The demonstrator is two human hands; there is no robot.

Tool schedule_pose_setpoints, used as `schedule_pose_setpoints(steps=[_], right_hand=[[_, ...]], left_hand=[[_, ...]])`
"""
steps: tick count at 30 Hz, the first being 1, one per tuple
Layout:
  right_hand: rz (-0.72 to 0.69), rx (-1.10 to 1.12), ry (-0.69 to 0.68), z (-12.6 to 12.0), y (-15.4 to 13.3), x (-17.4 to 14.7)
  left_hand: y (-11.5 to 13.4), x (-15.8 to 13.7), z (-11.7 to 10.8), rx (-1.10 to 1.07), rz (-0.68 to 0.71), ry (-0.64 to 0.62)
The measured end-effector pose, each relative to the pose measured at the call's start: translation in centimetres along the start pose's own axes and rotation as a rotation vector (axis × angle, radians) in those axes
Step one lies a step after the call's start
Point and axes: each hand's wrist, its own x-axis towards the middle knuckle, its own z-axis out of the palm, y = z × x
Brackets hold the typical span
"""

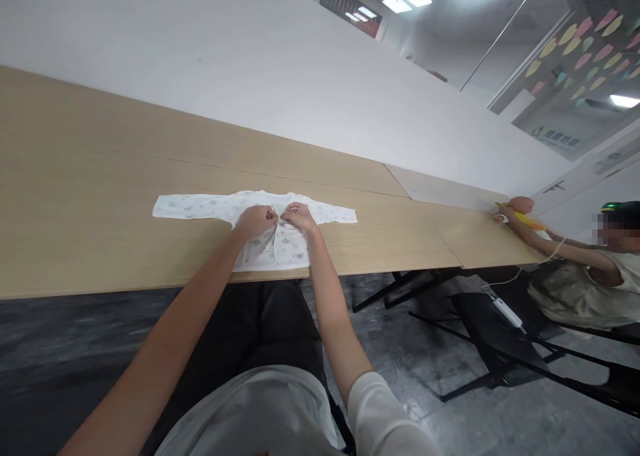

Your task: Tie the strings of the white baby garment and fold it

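A small white baby shirt (293, 249) with a faint green print lies on the table in front of me, its sleeves stretched out to both sides. At the front opening, my left hand (257, 221) has its fingers pinched on the shirt's edge. Close beside it, my right hand (299, 216) pinches the other edge of the opening. The cloth between the two hands is slightly raised and creased. Any fastener there is too small to make out. The shirt's lower hem lies near the table's front edge.
The long wooden table (100, 176) runs along a white wall (200, 63). At the far right a person (595, 269) handles a doll (521, 205) in yellow and white. A black folding chair (500, 329) with a white power strip (507, 313) stands at the right.
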Motion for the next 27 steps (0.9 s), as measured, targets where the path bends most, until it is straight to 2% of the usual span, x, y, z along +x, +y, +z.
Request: schedule_pose_setpoints(steps=[5,9,14,17,27], right_hand=[[-0.004,-0.051,0.0,-0.3,-0.2,-0.2],[-0.046,-0.151,-0.021,-0.5,0.1,-0.2],[-0.133,-0.258,-0.047,-0.5,0.4,0.0],[-0.185,-0.302,-0.048,-0.4,0.5,-0.1],[-0.234,-0.578,0.022,0.3,0.1,-2.6]], left_hand=[[-0.1,0.1,-0.2,0.057,0.003,0.08],[0.0,0.1,-0.2,0.013,0.062,0.152],[0.0,0.2,0.0,0.009,0.093,0.075],[-0.1,0.2,0.2,0.021,0.095,0.076],[0.1,0.0,0.0,0.155,0.052,-0.038]])
